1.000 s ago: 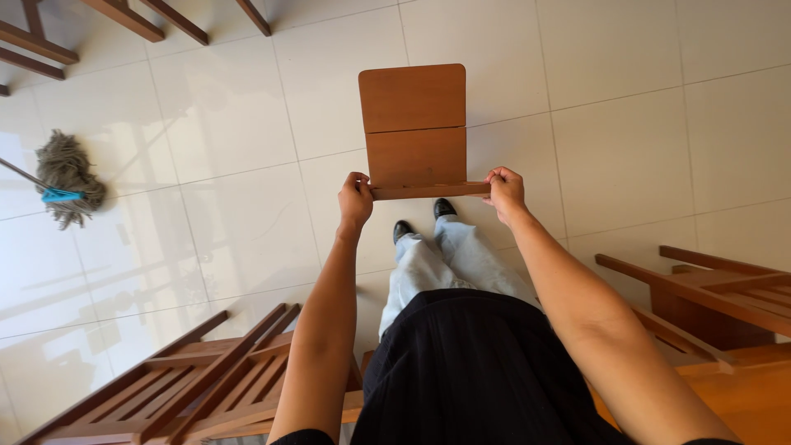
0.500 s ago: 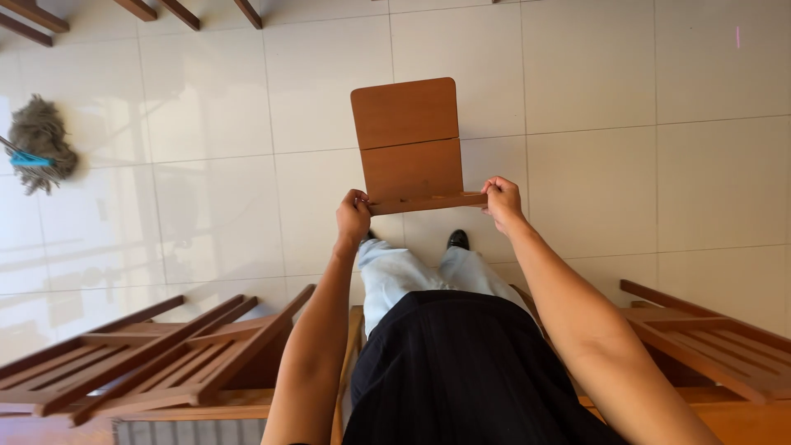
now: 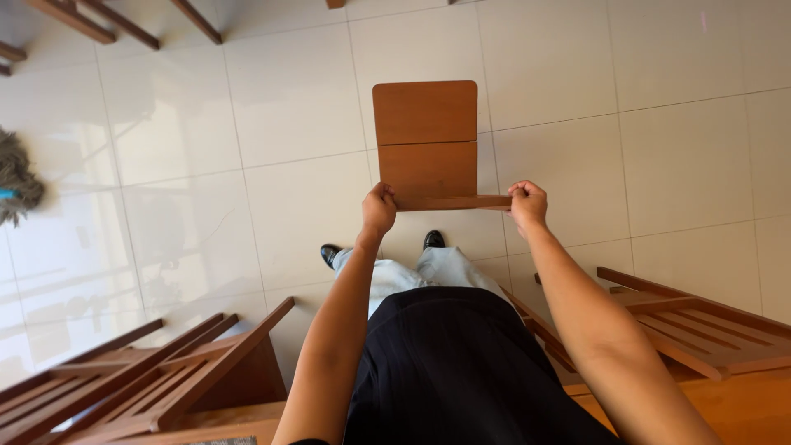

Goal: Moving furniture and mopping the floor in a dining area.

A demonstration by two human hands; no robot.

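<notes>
I hold a brown wooden panel, made of two flat boards with a rail along its near edge, out in front of me above the white tiled floor. My left hand grips the left end of the rail. My right hand grips the right end. The panel hangs tilted away from me, its far edge rounded at the corners. Below it I see my black shoes and pale trousers.
Slatted wooden chair frames lie at lower left and another slatted frame at lower right. More wooden slats lie at the top left. A grey mop head rests at the left edge.
My view has shifted, so the mop has slid toward the left edge. The panel stays gripped in both hands and sits a little more upright in front of me.
</notes>
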